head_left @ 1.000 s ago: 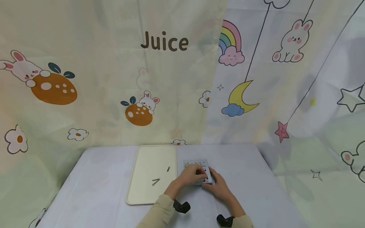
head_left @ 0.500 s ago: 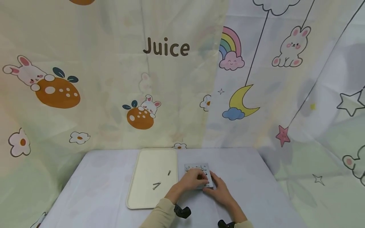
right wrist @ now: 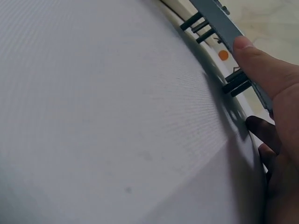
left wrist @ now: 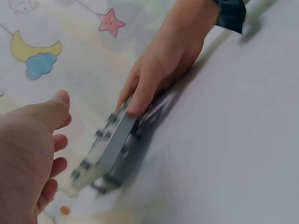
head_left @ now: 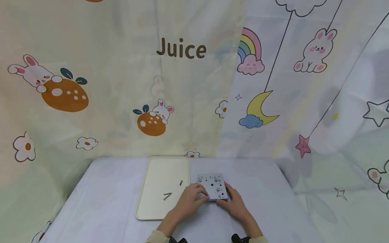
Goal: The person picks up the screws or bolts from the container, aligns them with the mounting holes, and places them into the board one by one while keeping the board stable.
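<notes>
A grey metal plate [head_left: 214, 189] with several screw heads and dark round holes in its top is right of the middle in the head view. Screw shafts [right wrist: 238, 86] stick out below it in the right wrist view. My right hand [head_left: 235, 205] grips its right side, the thumb [right wrist: 254, 58] against the front edge and the other fingers round the side. Close by the plate's left front corner is my left hand [head_left: 189, 199]; in the left wrist view that hand [left wrist: 25, 140] has loosely bent fingers, apart from the plate, with nothing in them.
Left of the plate lies a cream tray [head_left: 152, 209]. Two screws [head_left: 167, 196] lie close together on it, with another screw [head_left: 181, 182] nearer its right edge. A white cloth [head_left: 106, 195] covers the table, and a printed curtain [head_left: 188, 87] hangs behind.
My left hand has come off the plate's top and moved left and towards me, uncovering the holes and screw heads. The right hand keeps its hold. The screws on the tray have not moved.
</notes>
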`<state>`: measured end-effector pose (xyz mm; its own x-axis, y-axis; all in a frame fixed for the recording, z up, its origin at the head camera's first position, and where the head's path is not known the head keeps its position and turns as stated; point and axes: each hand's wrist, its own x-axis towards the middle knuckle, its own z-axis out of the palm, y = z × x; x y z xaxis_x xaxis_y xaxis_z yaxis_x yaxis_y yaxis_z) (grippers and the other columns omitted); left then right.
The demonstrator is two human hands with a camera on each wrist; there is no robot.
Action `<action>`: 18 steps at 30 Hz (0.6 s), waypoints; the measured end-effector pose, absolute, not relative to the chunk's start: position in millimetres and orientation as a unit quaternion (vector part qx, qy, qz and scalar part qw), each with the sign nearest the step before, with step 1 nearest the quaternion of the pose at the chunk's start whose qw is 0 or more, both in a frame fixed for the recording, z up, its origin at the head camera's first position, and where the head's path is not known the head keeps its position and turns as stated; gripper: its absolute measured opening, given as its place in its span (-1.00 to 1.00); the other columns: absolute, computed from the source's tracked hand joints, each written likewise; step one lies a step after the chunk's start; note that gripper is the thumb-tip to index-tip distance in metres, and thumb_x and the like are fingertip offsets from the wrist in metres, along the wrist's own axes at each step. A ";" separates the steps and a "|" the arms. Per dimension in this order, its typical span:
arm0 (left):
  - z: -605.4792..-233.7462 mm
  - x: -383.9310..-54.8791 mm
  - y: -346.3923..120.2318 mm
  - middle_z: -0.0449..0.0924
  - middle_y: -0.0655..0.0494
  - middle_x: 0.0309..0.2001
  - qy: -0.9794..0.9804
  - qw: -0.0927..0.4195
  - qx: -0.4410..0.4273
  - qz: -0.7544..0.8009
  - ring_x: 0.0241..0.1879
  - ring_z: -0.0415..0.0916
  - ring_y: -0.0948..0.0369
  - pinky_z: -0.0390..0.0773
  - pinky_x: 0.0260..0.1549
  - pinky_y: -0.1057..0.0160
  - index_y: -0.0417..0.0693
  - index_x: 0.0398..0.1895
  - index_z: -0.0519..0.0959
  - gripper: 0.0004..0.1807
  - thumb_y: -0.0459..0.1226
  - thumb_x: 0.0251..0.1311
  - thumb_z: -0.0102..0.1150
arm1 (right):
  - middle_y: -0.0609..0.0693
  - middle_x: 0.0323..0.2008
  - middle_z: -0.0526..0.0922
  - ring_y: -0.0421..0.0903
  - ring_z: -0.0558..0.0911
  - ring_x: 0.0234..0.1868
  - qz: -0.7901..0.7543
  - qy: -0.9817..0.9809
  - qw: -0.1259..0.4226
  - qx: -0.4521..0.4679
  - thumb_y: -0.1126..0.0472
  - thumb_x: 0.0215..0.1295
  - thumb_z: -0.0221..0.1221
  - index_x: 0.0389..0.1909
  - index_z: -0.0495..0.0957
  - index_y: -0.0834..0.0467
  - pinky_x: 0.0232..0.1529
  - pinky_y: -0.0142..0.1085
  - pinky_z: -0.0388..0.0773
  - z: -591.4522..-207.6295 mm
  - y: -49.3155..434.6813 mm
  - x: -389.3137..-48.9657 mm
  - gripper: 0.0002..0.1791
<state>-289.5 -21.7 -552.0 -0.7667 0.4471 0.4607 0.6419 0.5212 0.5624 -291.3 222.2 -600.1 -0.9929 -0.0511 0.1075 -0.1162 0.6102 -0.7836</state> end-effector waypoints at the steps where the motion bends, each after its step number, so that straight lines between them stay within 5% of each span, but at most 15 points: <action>1: -551.8 -284.9 -33.7 0.52 0.42 -0.17 -0.863 0.131 -0.312 -0.375 -0.09 0.46 0.34 0.47 -0.06 0.19 0.23 -0.30 0.64 -0.94 -0.10 0.20 0.32 | 0.08 0.41 0.24 0.18 0.18 0.40 0.440 -0.896 0.036 0.049 -0.27 -0.05 0.39 0.46 0.18 0.05 0.31 0.13 0.08 -599.6 221.7 -291.5 0.08; 10: -552.7 -260.6 -131.4 0.53 0.42 -0.17 -0.894 0.101 -0.253 -0.355 -0.02 0.49 0.28 0.50 -0.07 0.13 0.26 -0.27 0.60 -0.93 -0.04 0.27 0.24 | 0.07 0.46 0.14 0.16 0.10 0.44 0.440 -0.896 0.015 0.058 -0.27 0.02 0.37 0.51 0.06 0.03 0.36 0.07 0.00 -597.8 221.7 -298.8 0.11; 18: -557.4 -246.8 -176.2 0.50 0.49 -0.23 -0.924 0.095 -0.178 -0.325 -0.13 0.51 0.32 0.51 -0.15 0.13 0.14 -0.29 0.65 -0.91 -0.19 0.15 0.37 | 0.09 0.46 0.14 0.16 0.09 0.44 0.436 -0.897 0.007 0.069 -0.29 0.03 0.35 0.51 0.04 0.03 0.36 0.07 -0.01 -601.4 225.2 -303.5 0.11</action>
<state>-246.8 -176.2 -557.4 -0.9182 0.2674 0.2922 0.3915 0.7254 0.5662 -303.5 225.2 -601.4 -0.9903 -0.1186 0.0723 -0.1302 0.6108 -0.7810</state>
